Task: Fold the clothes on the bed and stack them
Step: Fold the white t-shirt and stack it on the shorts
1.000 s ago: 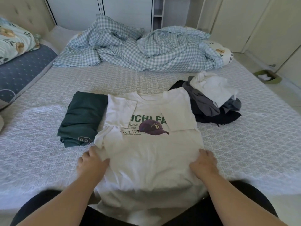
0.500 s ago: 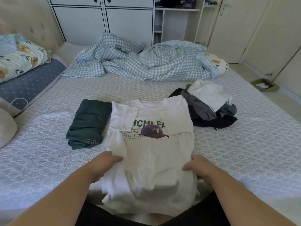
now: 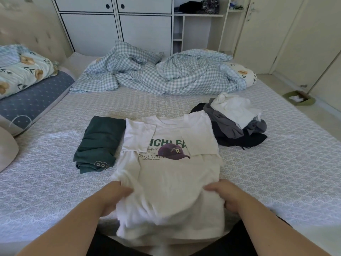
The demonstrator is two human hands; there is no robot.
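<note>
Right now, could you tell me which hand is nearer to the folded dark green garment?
Left. The left hand grips the white printed T-shirt's near left edge, just below the folded dark green garment; the right hand grips the far side.

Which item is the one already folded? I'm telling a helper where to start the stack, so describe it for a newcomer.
Start at the bed with the crumpled checked duvet at its far side. In front lies a white printed T-shirt; directly to its left is the dark green garment. It is the only neat, compact rectangle, with a pale "8" at its near corner, unlike the loose pile of clothes on the right.
</note>
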